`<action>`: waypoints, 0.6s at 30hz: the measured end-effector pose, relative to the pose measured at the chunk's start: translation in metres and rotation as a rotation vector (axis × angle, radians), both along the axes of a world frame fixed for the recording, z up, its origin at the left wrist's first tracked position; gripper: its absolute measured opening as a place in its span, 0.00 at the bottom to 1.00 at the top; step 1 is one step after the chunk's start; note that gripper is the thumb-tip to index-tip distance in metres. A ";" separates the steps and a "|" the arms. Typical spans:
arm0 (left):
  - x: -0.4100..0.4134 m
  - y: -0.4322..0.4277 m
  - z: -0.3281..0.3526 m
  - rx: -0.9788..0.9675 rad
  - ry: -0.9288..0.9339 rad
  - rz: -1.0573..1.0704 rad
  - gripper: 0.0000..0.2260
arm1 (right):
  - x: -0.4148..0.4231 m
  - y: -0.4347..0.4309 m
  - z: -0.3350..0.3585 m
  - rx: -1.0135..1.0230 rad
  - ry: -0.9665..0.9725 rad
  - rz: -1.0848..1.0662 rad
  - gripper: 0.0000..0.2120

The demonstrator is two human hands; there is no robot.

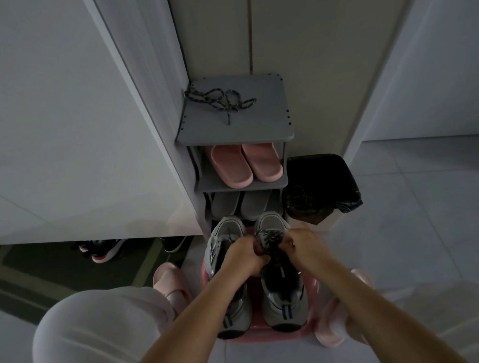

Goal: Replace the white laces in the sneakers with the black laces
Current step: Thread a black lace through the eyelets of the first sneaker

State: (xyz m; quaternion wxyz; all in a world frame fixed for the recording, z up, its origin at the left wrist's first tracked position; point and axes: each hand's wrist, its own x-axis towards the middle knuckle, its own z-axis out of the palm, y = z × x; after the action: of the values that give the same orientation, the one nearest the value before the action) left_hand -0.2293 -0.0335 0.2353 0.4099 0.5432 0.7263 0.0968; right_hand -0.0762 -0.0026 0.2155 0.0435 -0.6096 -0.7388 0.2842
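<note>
no legible text, no labels or brands (dim light)

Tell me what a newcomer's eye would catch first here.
The left hand and right hand grip a dark lace over the right-side sneaker, which stands with its pair on a pink stool. Beyond, a second dark lace lies tangled atop the grey rack, above pink slippers.

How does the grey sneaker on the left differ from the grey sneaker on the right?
The left hand and the right hand pinch a dark speckled lace at the front of the right grey mesh sneaker; no hand works on the left grey mesh sneaker. The left forearm hides the left sneaker's middle, while the right sneaker's dark opening shows. Both stand side by side on a pink plastic base.
</note>
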 end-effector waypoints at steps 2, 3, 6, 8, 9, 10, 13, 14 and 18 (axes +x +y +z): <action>-0.002 0.000 0.000 -0.002 0.002 0.009 0.07 | 0.013 -0.001 -0.003 -0.005 0.056 -0.070 0.08; -0.002 0.000 -0.001 0.000 -0.001 0.013 0.07 | 0.023 0.000 -0.003 -0.009 0.069 -0.113 0.09; -0.002 0.000 -0.003 -0.006 -0.039 0.024 0.06 | 0.053 -0.002 -0.005 -0.020 0.062 -0.231 0.18; -0.001 0.001 -0.003 -0.012 -0.036 0.021 0.07 | 0.066 -0.004 -0.006 -0.030 0.041 -0.263 0.19; 0.000 0.001 -0.003 -0.013 -0.030 0.020 0.07 | 0.068 -0.006 -0.007 -0.035 0.027 -0.274 0.18; 0.000 0.001 -0.003 -0.014 -0.026 0.020 0.07 | 0.069 -0.007 -0.007 -0.038 0.015 -0.281 0.16; -0.002 0.001 -0.003 -0.022 -0.029 0.028 0.07 | 0.071 -0.009 -0.004 -0.043 -0.027 -0.286 0.08; -0.002 0.001 -0.003 -0.022 -0.028 0.028 0.07 | 0.072 -0.009 -0.004 -0.047 -0.046 -0.291 0.09; 0.000 0.001 -0.003 -0.022 -0.010 0.019 0.07 | 0.081 -0.009 -0.006 -0.068 -0.088 -0.318 0.11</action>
State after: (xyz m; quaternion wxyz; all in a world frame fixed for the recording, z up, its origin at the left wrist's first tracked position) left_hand -0.2291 -0.0328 0.2326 0.4184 0.5315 0.7303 0.0954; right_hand 0.0043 -0.0118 0.2092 0.0349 -0.7316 -0.6243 0.2716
